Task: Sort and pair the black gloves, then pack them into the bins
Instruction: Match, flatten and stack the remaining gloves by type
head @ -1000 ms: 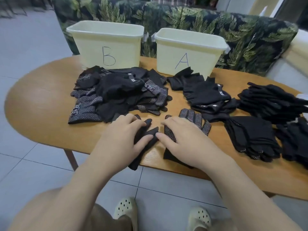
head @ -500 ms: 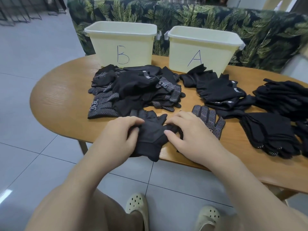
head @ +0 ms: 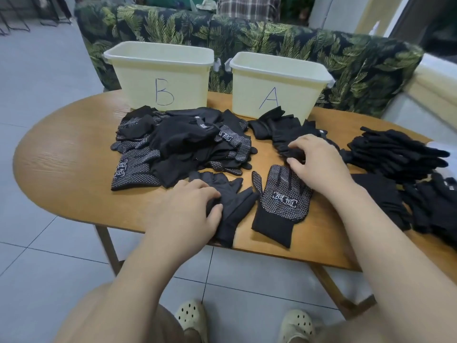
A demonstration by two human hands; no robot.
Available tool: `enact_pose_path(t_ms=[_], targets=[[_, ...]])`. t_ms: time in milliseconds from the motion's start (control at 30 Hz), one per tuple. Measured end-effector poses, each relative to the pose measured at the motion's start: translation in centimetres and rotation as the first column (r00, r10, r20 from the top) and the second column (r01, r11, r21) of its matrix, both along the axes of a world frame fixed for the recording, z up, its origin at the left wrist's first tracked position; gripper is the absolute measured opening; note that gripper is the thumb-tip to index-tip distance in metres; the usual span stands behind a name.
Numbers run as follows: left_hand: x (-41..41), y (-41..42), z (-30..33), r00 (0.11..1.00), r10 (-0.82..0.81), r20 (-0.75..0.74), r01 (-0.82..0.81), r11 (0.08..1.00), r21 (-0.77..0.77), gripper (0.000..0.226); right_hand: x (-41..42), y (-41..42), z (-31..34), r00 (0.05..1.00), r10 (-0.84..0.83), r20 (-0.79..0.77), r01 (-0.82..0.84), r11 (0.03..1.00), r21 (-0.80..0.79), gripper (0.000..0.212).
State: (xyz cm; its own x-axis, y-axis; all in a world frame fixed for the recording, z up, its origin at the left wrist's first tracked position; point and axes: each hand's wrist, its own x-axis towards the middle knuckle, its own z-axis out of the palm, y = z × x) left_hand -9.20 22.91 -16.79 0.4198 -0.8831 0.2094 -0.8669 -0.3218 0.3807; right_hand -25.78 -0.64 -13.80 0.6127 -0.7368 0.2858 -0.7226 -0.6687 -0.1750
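L hand (head: 195, 206) sits at approx 7 o'clock on the wooden table (head: 61, 159), fingers curled over a plain black glove (head: 235, 204) near the front edge, gripping its fabric. R hand (head: 314, 159), approx 3 o'clock from centre, has fingers bent down into the small glove pile (head: 282, 129) in front of bin A (head: 277, 87), pinching a dark glove from it. Directly below that hand lies a dotted glove (head: 279, 206), palm up w/ white print, just beside the plain one. Big mixed glove heap (head: 178, 144) at 10 o'clock, touching bin B (head: 158, 78). Stacked gloves (head: 395, 152) at 3 o'clock w/ more stacks (head: 430, 209) at 4 o'clock. Both bins at 12 o'clock; contents can't be seen.
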Motion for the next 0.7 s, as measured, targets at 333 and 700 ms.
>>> enact_pose_path(t_ms=[333, 700], targets=[[0.5, -2.8, 0.7, 0.995, -0.044, -0.095, 0.042, 0.999, -0.027, 0.053, 1.1, -1.0, 0.9, 0.992, -0.127, 0.001, 0.126, 0.987, 0.096, 0.029], [0.5, -3.3, 0.5, 0.987, 0.094, -0.132, -0.115, 0.980, -0.164, 0.050, 0.3, -1.3, 2.3, 0.819, -0.155, 0.552, -0.001, 0.962, 0.272, 0.021]])
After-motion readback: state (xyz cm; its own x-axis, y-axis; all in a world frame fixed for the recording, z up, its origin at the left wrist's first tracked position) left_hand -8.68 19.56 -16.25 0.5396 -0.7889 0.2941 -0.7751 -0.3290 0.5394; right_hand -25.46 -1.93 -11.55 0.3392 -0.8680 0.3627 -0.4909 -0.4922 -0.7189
